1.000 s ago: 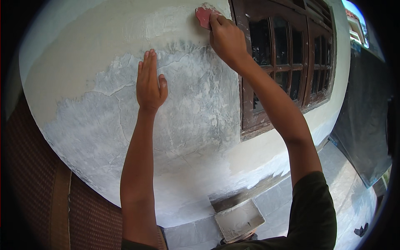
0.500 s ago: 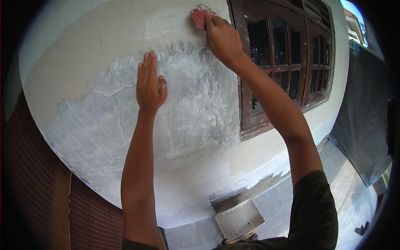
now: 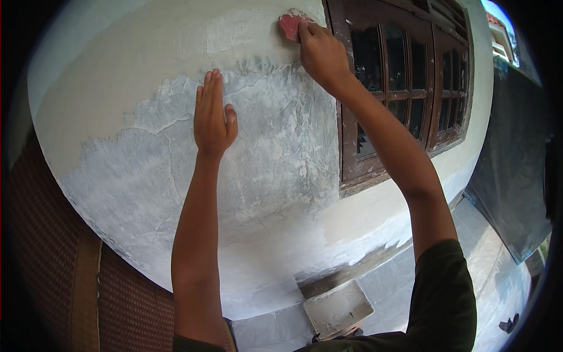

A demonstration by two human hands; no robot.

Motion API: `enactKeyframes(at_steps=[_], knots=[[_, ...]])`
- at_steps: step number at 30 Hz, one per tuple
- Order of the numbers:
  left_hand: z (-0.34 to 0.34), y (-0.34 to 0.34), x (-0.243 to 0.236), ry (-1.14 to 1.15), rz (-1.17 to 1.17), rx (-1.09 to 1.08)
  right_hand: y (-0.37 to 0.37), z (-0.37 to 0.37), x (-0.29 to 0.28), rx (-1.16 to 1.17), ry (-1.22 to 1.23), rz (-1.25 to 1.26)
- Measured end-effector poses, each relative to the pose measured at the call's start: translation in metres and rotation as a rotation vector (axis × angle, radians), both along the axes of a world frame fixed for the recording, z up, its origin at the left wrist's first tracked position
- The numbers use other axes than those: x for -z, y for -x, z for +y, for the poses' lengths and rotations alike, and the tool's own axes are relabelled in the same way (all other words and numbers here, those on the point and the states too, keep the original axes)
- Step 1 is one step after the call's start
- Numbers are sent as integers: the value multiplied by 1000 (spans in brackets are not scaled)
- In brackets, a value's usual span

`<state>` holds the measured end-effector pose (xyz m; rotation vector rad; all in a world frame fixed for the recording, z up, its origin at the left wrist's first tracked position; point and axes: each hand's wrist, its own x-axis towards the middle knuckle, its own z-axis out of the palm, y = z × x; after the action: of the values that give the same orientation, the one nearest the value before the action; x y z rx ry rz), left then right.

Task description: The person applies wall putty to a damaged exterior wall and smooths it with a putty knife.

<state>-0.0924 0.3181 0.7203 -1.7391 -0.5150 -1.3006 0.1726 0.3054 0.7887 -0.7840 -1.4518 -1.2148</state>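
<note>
My right hand (image 3: 325, 56) grips a red putty scraper (image 3: 290, 27) against the upper wall, close to the window frame. Whitish paste clings to the scraper's top edge. Flat on the wall (image 3: 270, 146), lower and to the left, rests my left hand (image 3: 213, 111), its fingers stretched upward, the thumb apart and nothing held. Around it the wall is patchy grey and white with cracks, while smoother cream coating covers the part above. Below, on the floor, sits a shallow rectangular tray (image 3: 368, 305) with pale paste in it.
A brown wooden window (image 3: 387, 94) with dark panes is set in the wall on the right. Brown woven panels (image 3: 135, 293) stand at the lower left. Grey tiles (image 3: 390, 276) cover the floor, and a dark sheet (image 3: 513, 158) hangs at the far right.
My right hand and the scraper have slid a little to the right, toward the window frame. The left hand stays at the same spot on the wall.
</note>
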Motion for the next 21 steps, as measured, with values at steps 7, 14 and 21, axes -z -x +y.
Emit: enactKeyframes(at_steps=[7,14,21], knots=[[-2,14,5,2,-13,-16,41,-17,91,-119,163,-238],[1,-1,-1,4,-4,-2,-8,-1,3,-29,-33,33],[-2,13,4,-7,-14,-38,35,-22,111,-148,189,-231]])
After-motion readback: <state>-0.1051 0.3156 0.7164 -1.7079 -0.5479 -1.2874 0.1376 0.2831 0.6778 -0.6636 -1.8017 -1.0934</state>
